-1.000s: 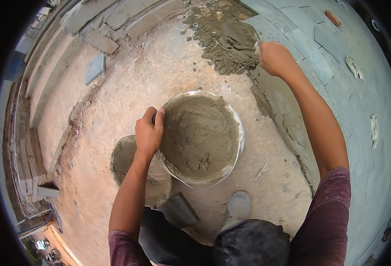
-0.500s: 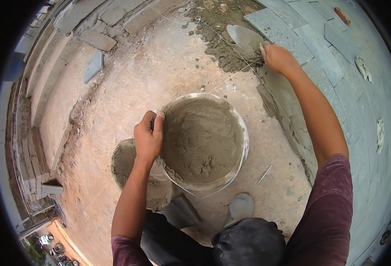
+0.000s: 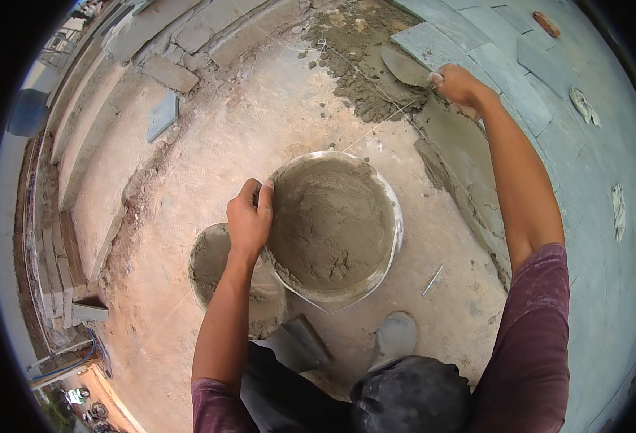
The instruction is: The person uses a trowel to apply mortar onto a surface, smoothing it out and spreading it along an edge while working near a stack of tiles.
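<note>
A round metal pan (image 3: pixel 394 216) heaped with grey mortar (image 3: pixel 329 220) sits on the bare concrete floor (image 3: pixel 210 151), with a second, smaller pan of mortar (image 3: pixel 213 270) touching it on the left and partly hidden under the left forearm. A loose grey slab (image 3: pixel 162 115) lies near the stepped stone edge at the floor's left side, and a thin metal rod (image 3: pixel 433 280) lies just right of the big pan. The left hand (image 3: pixel 249 216) is closed over the big pan's left rim, fingers curled over the edge. The right hand (image 3: pixel 462 85) is wrapped tightly round the handle of a trowel (image 3: pixel 407 67). Its blade lies almost flat over a patch of spread mortar (image 3: pixel 365 79) beside the laid grey tiles (image 3: pixel 491 50), long axis running left from the hand, tip toward the upper left.
</note>
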`<state>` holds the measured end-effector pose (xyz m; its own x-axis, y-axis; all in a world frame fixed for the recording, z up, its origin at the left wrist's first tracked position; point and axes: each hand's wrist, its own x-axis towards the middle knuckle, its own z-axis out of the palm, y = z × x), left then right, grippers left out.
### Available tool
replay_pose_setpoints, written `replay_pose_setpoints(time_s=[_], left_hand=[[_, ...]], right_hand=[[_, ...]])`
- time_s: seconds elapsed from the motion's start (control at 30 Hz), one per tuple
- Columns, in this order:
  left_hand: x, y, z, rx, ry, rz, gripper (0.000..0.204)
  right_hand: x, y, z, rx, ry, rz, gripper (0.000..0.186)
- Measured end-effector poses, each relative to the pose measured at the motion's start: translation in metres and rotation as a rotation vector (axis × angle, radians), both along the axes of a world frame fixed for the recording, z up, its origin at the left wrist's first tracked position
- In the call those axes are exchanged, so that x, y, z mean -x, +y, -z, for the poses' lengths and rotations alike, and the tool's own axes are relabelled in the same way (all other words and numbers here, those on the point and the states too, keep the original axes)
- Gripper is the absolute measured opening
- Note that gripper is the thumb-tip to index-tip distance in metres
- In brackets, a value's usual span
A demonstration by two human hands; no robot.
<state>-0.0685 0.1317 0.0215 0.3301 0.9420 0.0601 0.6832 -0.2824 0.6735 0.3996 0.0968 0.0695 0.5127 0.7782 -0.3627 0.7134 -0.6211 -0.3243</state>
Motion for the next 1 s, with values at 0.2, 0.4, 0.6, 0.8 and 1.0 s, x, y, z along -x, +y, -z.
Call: replay_pose_setpoints(time_s=[0.2, 0.4, 0.6, 0.8, 1.0], left_hand=[[0.004, 0.0, 0.003, -0.037, -0.014, 0.005, 0.039], [-0.003, -0.002, 0.002, 0.0, -0.029, 0.023, 0.043], [0.002, 0.0, 0.005, -0.041, -0.047, 0.014, 0.041], [-0.001, -0.001, 0.004, -0.04, -0.037, 0.014, 0.042], [0.005, 0.001, 0.004, -0.065, -0.023, 0.022, 0.043]], right_hand=[[0.019, -0.094, -0.006, -0.481, -0.342, -0.035, 0.043], [0.03, -0.187, 0.022, -0.248, -0.203, 0.105, 0.042], [0.032, -0.155, 0.042, -0.233, -0.201, 0.112, 0.042], [0.03, -0.145, 0.063, -0.36, -0.23, 0.135, 0.043], [0.032, -0.118, 0.058, -0.356, -0.224, 0.043, 0.045]])
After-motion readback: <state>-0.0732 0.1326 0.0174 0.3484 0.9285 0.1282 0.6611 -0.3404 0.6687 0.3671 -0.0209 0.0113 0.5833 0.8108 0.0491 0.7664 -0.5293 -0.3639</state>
